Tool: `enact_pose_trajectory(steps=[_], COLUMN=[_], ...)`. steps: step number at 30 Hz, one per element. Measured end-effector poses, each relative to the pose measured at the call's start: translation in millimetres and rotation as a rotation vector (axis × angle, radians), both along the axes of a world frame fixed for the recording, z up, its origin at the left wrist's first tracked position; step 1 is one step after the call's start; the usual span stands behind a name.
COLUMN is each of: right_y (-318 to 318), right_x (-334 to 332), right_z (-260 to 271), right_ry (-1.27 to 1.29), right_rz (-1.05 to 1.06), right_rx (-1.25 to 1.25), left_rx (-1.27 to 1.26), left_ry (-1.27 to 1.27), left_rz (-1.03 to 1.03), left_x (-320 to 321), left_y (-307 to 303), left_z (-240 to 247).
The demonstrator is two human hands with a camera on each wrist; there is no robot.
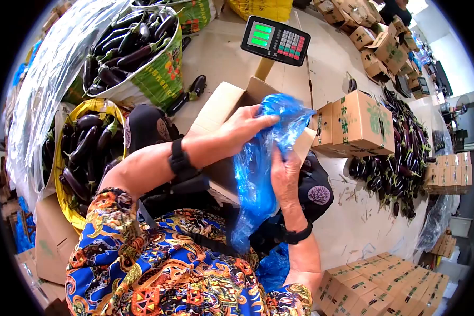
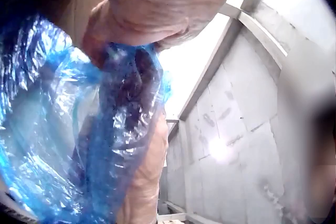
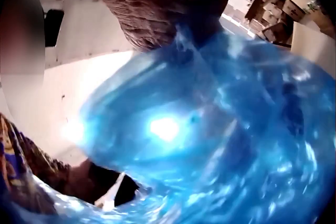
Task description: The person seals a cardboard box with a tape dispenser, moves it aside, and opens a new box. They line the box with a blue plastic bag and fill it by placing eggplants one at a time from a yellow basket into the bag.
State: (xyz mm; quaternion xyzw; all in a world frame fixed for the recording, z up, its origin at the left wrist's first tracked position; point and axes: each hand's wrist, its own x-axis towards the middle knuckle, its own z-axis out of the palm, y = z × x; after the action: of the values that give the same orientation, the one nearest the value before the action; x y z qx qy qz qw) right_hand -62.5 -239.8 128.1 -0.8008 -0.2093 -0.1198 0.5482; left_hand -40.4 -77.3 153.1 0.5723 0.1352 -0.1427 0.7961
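Note:
A crinkled blue plastic bag hangs between both hands, its tail trailing down toward the lap. At its upper part my left hand pinches the film between thumb and fingers. Lower on the right side, my right hand grips the bag's edge. In the left wrist view the shiny film spreads wide below the left hand. The right wrist view has the bag puffed out under the right hand. Behind the bag stands an open cardboard box with raised flaps, partly hidden.
Beyond the box is a scale display on a post. Eggplants fill a green sack and a yellow sack at left. Closed printed cartons stand at right, beside a pile of eggplants. More cartons are stacked lower right.

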Motion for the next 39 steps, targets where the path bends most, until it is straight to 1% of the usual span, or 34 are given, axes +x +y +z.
enact_pose_trajectory(steps=[1, 2, 3, 5, 7, 8, 9, 11, 12, 14, 15, 16, 19, 20, 21, 23, 24, 26, 27, 28, 29, 30, 31, 32, 33, 34, 35, 36, 37, 38, 39], right_y=[-5.0, -17.6, -33.4, -78.7, -113.3, -120.2, -135.5, -164.7, -181.7, -201.0, -207.4, -210.8, -259.0, -270.5, -262.7, -220.1, -203.5, -138.3, -113.5, -85.2, -66.1, -52.2, -31.7, -12.7, -1.4, 11.5, 17.2, 10.6, 16.2, 13.1, 9.7], right_x=[-2.2, -4.3, -5.2, 1.6, 4.4, 4.5, 10.1, 20.4, 26.7, 27.6, 27.1, 28.4, 41.1, 47.4, 48.0, 38.5, 36.7, 30.8, 28.8, 25.5, 22.6, 15.2, 7.0, -15.3, -35.3, -53.2, -55.7, -53.1, -38.8, -22.1, -11.0], right_z=[6.9, 18.4, 25.6, 10.0, 12.3, 16.8, 14.5, 12.7, 3.0, 3.0, -0.2, -5.5, -35.7, -39.2, -31.6, 4.6, 16.1, 68.1, 79.8, 85.9, 78.0, 55.9, 40.3, 16.1, -1.9, 2.3, -2.0, -18.6, -7.5, 14.2, 25.5], right_ry=[0.211, 0.422, 0.634, 0.658, 0.674, 0.721, 0.642, 0.625, 0.642, 0.691, 0.710, 0.706, 0.804, 0.897, 0.746, 0.432, 0.297, 0.323, 0.308, 0.254, 0.198, 0.255, 0.359, 0.153, 0.196, 0.057, 0.113, 0.016, -0.080, 0.107, 0.067], right_rz=[-0.056, -0.116, -0.178, -0.216, -0.245, -0.398, -0.300, -0.260, -0.278, -0.207, -0.170, -0.201, -0.288, -0.351, -0.394, -0.470, -0.447, -0.262, -0.093, 0.046, 0.205, 0.370, 0.598, 0.752, 0.915, 0.941, 0.965, 0.898, 0.829, 0.763, 0.597], right_rx=[0.149, 0.299, 0.448, 0.708, 0.764, 0.817, 0.780, 0.759, 0.824, 0.783, 0.768, 0.649, -0.029, -0.157, -0.327, -0.654, -0.679, -0.506, -0.440, -0.416, -0.486, -0.519, -0.483, -0.489, -0.538, -0.691, -0.783, -0.716, -0.646, -0.724, -0.630], left_rx=[-0.209, -0.291, -0.330, -0.380, -0.392, -0.298, -0.202, -0.104, -0.085, -0.020, 0.073, 0.108, 0.139, 0.138, 0.197, 0.317, 0.385, 0.508, 0.569, 0.576, 0.507, 0.437, 0.370, 0.267, 0.172, 0.075, -0.022, -0.085, -0.081, -0.078, -0.078], left_ry=[-0.006, 0.044, 0.074, 0.020, 0.003, -0.030, -0.059, -0.168, -0.162, -0.195, -0.245, -0.227, -0.228, -0.239, -0.259, -0.293, -0.313, -0.322, -0.327, -0.333, -0.337, -0.339, -0.341, -0.292, -0.266, -0.238, -0.211, -0.210, -0.198, -0.186, -0.174], left_rz=[-0.026, 0.211, 0.283, 0.201, 0.270, 0.275, 0.282, 0.273, 0.198, 0.080, -0.071, -0.075, -0.115, -0.128, -0.147, -0.189, -0.198, -0.229, -0.248, -0.248, -0.233, -0.215, -0.197, -0.171, -0.139, -0.107, -0.075, -0.084, -0.066, -0.048, -0.030], left_x=[15.9, 23.2, 35.3, 44.4, 61.2, 63.5, 64.0, 71.7, 74.9, 75.8, 84.0, 81.9, 79.8, 81.1, 84.3, 89.9, 93.3, 94.5, 96.1, 99.6, 98.6, 98.5, 99.5, 105.0, 108.7, 111.4, 113.3, 112.6, 111.8, 111.0, 107.8], left_y=[1.4, -3.7, 6.1, 43.8, 72.9, 87.7, 101.0, 122.9, 138.1, 157.1, 178.2, 181.7, 186.3, 187.1, 186.7, 184.1, 184.0, 176.9, 173.4, 172.4, 168.5, 164.0, 162.0, 165.2, 167.9, 170.4, 173.3, 176.5, 177.6, 176.4, 172.5], left_z=[-24.0, -22.5, -38.5, -32.1, -38.2, -41.7, -38.8, -38.4, -36.9, -29.8, -44.0, -39.5, -33.1, -32.0, -30.0, -28.1, -31.0, -17.3, -13.0, -15.4, -14.8, -12.8, -11.8, -17.9, -22.5, -27.3, -31.4, -34.4, -36.5, -39.3, -41.0])
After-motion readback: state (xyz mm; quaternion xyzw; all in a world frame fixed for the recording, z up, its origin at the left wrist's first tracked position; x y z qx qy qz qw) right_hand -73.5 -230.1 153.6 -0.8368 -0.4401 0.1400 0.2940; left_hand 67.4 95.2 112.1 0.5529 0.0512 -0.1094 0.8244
